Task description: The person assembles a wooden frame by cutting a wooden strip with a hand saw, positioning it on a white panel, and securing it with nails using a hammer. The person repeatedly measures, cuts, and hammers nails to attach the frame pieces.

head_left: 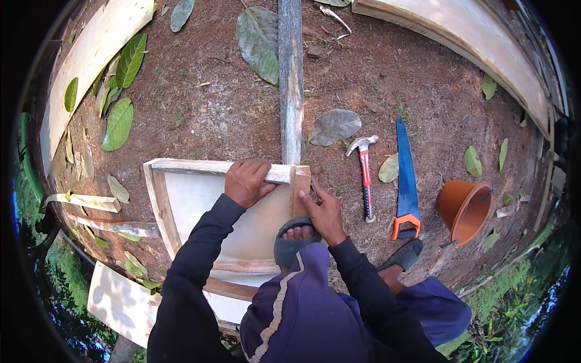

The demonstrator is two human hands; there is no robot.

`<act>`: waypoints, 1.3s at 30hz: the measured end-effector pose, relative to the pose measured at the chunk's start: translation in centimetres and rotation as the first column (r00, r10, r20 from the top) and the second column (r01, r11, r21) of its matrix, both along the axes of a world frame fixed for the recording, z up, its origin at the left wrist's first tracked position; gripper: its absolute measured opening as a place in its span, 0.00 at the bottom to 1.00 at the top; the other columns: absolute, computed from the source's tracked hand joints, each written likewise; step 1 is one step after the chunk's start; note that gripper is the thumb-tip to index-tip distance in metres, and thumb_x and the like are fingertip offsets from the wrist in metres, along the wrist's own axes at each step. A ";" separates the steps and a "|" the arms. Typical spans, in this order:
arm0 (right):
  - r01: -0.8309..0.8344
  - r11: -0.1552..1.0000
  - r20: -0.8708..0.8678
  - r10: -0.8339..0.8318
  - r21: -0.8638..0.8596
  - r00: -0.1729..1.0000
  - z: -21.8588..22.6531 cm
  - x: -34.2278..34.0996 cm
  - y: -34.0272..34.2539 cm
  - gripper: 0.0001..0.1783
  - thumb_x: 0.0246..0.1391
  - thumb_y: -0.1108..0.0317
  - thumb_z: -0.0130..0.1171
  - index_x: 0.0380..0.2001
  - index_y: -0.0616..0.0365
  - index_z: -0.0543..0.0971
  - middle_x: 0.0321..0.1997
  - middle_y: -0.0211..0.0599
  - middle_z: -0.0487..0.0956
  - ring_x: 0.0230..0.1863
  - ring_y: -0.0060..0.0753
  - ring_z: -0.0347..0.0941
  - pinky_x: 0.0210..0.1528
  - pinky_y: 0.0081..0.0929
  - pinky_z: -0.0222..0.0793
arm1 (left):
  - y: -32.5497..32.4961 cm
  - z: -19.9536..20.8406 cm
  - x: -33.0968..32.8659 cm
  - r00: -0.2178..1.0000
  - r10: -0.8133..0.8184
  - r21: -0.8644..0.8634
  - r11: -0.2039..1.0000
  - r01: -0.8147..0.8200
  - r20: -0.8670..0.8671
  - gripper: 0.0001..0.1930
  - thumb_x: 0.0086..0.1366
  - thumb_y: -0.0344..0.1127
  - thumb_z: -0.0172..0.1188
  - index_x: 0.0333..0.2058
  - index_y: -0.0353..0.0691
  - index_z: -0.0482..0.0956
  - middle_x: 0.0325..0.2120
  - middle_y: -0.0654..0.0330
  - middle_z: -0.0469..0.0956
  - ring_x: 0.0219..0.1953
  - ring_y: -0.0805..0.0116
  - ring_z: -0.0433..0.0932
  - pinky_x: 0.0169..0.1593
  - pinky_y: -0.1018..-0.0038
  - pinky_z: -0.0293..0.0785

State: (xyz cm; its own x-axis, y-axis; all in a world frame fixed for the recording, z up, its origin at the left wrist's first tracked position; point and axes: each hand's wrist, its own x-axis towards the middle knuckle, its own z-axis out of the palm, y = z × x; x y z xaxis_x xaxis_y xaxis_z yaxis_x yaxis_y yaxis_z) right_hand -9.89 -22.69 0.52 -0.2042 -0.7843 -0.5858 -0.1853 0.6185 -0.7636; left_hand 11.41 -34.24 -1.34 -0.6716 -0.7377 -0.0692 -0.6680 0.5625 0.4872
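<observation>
A shallow wooden frame (159,199) with a pale panel (200,190) inside lies on the ground before me. My left hand (247,183) is closed over the whitish strip (193,167) along its far edge, fingers wrapped round the wood. At the far right corner, my right hand (325,215) pinches the brown side piece (300,184), thumb on top and fingers against its outer side. Something small and dark shows beside those fingers; I cannot make it out. My sandalled foot (295,237) rests at the frame's right side, over the panel.
To the right lie a claw hammer (365,175) with a red and black handle and a blue handsaw (406,175) with an orange grip. An orange bucket (454,206) lies tipped over beyond them. A long grey timber (291,78) runs away from the frame. Boards (454,39) and leaves surround this.
</observation>
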 end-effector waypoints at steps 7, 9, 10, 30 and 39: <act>0.060 0.988 -0.038 -0.055 0.140 0.998 1.3 1.7 -1.8 0.27 0.64 0.57 0.64 0.57 0.68 0.77 0.40 0.50 0.86 0.40 0.23 0.80 0.43 0.29 0.75 | -0.6 -0.2 0.1 0.999 -0.009 0.065 0.998 0.011 -0.040 0.27 0.41 0.43 0.77 0.40 0.40 0.79 0.37 0.57 0.80 0.42 0.56 0.81 0.46 0.62 0.77; 0.058 0.988 -0.041 -0.053 0.140 0.998 1.3 1.7 -1.8 0.26 0.64 0.58 0.64 0.57 0.68 0.77 0.40 0.48 0.86 0.40 0.22 0.79 0.44 0.28 0.75 | -0.6 -0.5 -0.2 1.000 0.007 0.052 0.999 -0.006 -0.018 0.27 0.42 0.44 0.76 0.41 0.40 0.80 0.38 0.57 0.81 0.42 0.56 0.81 0.46 0.62 0.77; 0.057 0.990 -0.033 -0.053 0.128 0.998 1.1 1.8 -1.7 0.26 0.65 0.59 0.64 0.57 0.68 0.77 0.40 0.47 0.86 0.40 0.22 0.79 0.44 0.28 0.75 | -0.5 -0.4 -0.5 1.000 0.024 0.031 0.999 -0.024 0.008 0.26 0.43 0.44 0.75 0.41 0.40 0.80 0.38 0.58 0.81 0.43 0.56 0.81 0.46 0.62 0.77; 0.028 1.000 0.061 -0.029 0.010 0.998 -1.2 0.9 -0.6 0.27 0.65 0.66 0.62 0.62 0.70 0.73 0.54 0.55 0.80 0.55 0.44 0.79 0.57 0.36 0.72 | -1.1 -1.5 -1.7 0.987 -0.097 0.127 0.989 0.081 0.125 0.21 0.43 0.41 0.73 0.33 0.38 0.74 0.31 0.55 0.77 0.37 0.55 0.81 0.39 0.62 0.80; 0.043 0.999 0.059 -0.041 -0.026 0.997 -0.9 0.9 -0.6 0.28 0.63 0.68 0.63 0.62 0.70 0.73 0.56 0.55 0.79 0.57 0.45 0.78 0.59 0.35 0.71 | -1.5 -1.6 -1.9 0.991 -0.116 0.166 0.981 0.104 0.063 0.22 0.41 0.40 0.74 0.31 0.38 0.74 0.29 0.55 0.76 0.35 0.55 0.81 0.38 0.61 0.80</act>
State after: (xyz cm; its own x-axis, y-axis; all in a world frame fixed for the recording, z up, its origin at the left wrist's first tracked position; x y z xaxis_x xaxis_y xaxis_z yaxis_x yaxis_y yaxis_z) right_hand -8.96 -23.31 -0.38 -0.2036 -0.7914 -0.5763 -0.1143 0.6039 -0.7888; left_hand 9.54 -35.76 -2.90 -0.7370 -0.6344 -0.2331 -0.6430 0.5519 0.5310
